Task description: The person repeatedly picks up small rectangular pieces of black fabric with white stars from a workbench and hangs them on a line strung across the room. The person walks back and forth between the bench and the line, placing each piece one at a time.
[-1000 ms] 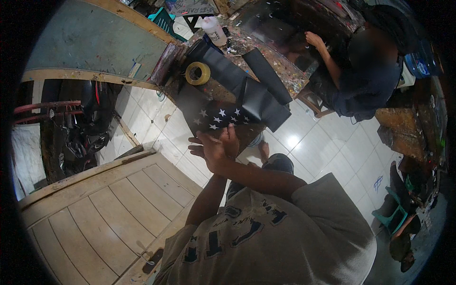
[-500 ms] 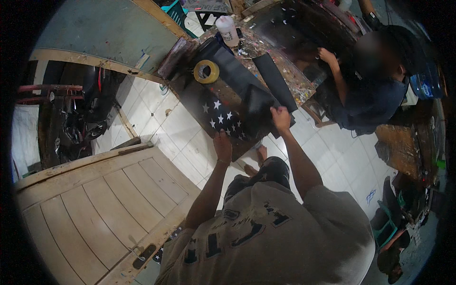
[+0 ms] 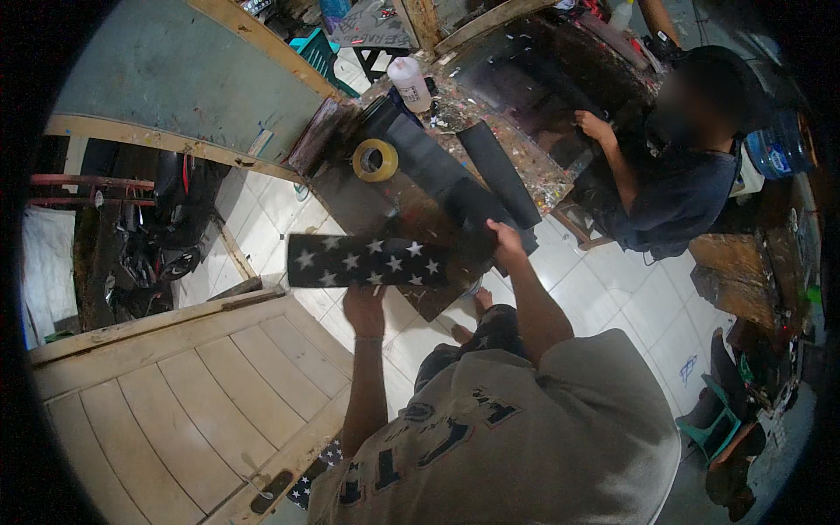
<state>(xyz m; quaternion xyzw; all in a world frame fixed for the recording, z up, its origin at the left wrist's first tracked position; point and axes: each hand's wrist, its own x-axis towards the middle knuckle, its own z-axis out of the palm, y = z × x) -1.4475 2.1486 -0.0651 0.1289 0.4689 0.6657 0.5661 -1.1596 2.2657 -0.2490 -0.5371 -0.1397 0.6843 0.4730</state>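
Observation:
A dark strip of sheet material with white stars (image 3: 367,261) stretches across in front of me at the near end of a worktable (image 3: 429,306). My left hand (image 3: 364,308) is closed on its lower edge, with the starry end reaching out to the left past the fingers. My right hand (image 3: 509,243) pinches the plain dark part at the strip's right end. Whether the material is cloth or plastic I cannot tell. Just beyond lies a roll of yellowish tape (image 3: 375,161), flat on the table beside black sheets (image 3: 420,150).
A bottle of pale liquid (image 3: 409,85) stands on the paint-spattered far tabletop. Another black piece (image 3: 499,173) lies near its edge. To the right a person in dark clothing (image 3: 678,192) sits working at a dark surface. A slatted wooden door (image 3: 201,394) is close on my left.
The starry part has swung up and left and now lies spread out flat. My left hand has moved left and down with it; my right hand has shifted slightly left and down.

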